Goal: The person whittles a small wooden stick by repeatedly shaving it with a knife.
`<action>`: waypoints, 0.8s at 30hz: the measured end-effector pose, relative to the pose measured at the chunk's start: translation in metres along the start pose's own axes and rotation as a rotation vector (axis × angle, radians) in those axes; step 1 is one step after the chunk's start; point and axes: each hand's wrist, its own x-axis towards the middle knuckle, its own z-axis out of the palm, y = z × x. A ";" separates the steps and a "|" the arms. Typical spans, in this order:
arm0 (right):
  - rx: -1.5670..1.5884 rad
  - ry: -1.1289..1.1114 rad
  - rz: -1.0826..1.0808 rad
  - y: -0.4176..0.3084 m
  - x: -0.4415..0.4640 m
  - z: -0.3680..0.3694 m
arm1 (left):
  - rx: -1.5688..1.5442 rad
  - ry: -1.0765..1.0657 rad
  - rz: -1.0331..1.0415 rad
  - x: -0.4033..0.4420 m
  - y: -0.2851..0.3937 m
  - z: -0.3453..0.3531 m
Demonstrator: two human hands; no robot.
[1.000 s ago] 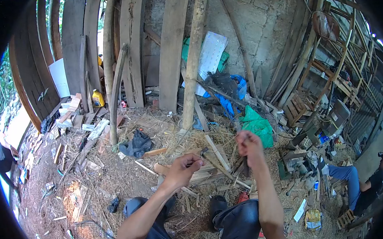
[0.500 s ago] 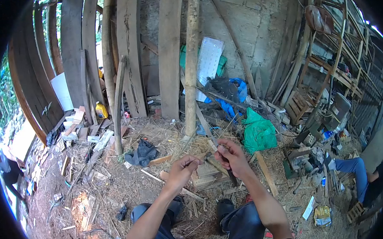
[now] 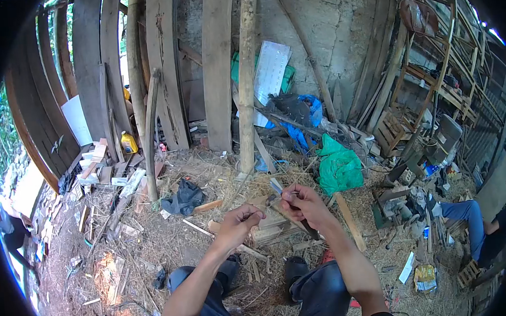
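Observation:
My right hand (image 3: 302,204) is closed around a knife-like tool (image 3: 310,229). Its dark end points down towards the ground and a pale, blade-like part shows above the fingers. To its left, my left hand (image 3: 239,223) has thumb and fingers pinched together; whatever they hold, if anything, is too small to make out. The two hands are apart, above a low wooden block (image 3: 271,232) among straw and wood scraps. A hammer-like head (image 3: 270,199) shows between the hands, partly hidden.
A green bag (image 3: 340,167) and a black cloth (image 3: 185,198) lie ahead. A wooden pole (image 3: 246,89) stands beyond the hands. One person (image 3: 491,228) sits at the far right; another (image 3: 10,225) is at the left edge. A loose plank (image 3: 349,221) lies right of the block.
My right hand has turned and come down from its raised position, with the tool still in it. A plank has come to lie on the ground at the right. My left hand stays pinched.

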 end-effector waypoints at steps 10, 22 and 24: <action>-0.031 0.080 0.041 -0.013 0.002 -0.005 | -0.171 -0.049 -0.120 -0.003 0.008 0.001; 0.127 0.525 -0.240 0.003 0.001 -0.078 | 0.229 0.247 0.149 -0.004 0.011 -0.027; -0.008 0.396 -0.138 0.001 0.003 -0.024 | 0.351 0.334 0.180 -0.005 0.023 -0.015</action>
